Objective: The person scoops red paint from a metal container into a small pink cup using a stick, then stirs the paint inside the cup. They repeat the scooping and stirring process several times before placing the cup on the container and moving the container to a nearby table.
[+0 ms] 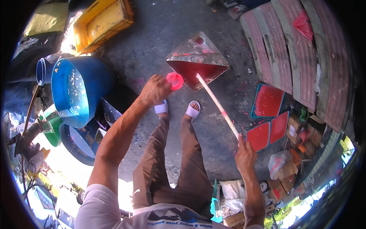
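While standing over the concrete floor (167,34), gripping with both hands: left hand (155,91) curled shut around a small round red cap (175,80), right hand (245,152) closed on the near end of a long pale stick (217,105). Far end of that stick dipped into red liquid inside a clear, tilted square container (198,57), resting on one corner just ahead of the sandalled feet (177,108). Cap held right at the container's left corner, touching or nearly so (hard to tell). Hemmed in on the left by a big blue barrel (76,91) of water, with a yellow crate (103,21) beyond it. Crowded on the right by red trays (267,101) and stacked pinkish moulded panels (289,49). Open floor mostly ahead of the container and between the feet and the trays.
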`<state>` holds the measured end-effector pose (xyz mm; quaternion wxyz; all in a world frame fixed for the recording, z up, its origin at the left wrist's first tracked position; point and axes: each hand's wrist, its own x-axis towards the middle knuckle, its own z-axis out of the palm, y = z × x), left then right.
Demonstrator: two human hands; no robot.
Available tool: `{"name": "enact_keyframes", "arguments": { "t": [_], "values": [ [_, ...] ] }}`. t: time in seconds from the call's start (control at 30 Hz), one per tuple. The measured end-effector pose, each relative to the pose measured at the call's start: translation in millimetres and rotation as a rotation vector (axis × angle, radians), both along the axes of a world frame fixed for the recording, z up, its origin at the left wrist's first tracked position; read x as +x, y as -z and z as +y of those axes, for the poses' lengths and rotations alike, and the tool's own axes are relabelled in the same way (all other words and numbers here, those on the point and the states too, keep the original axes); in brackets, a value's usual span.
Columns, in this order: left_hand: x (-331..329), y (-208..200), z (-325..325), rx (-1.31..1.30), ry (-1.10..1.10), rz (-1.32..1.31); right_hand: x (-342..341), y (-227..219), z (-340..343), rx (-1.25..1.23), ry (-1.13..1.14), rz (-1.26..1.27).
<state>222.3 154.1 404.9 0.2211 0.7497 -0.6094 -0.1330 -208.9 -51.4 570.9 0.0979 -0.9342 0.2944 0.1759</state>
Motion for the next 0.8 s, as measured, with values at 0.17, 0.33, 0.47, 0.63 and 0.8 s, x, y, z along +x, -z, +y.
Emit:
{"name": "enact_keyframes", "arguments": {
  "t": [0.17, 0.33, 0.47, 0.63, 0.8],
  "values": [
    [-2.7, 7.3, -5.1, 0.021, 0.001, 0.028, -3.4, -7.0, 4.2, -0.01, 0.024, -0.021],
    [-9.4, 14.9, -9.8, 0.007, -0.019, 0.012, -8.7, 3.8, 3.9, -0.035, 0.008, -0.032],
    [-15.8, 20.7, -10.9, 0.0, -0.013, 0.022, -19.1, 16.1, -0.6, -0.099, -0.033, -0.016],
    [-23.9, 29.9, -15.9, 0.03, -0.064, 0.016, -35.6, 19.5, -2.9, -0.075, -0.01, -0.092],
    [-25.9, 32.0, -13.0, 0.003, -0.09, 0.02, -48.2, 18.6, -2.5, -0.042, 0.041, -0.118]
  ]
}}
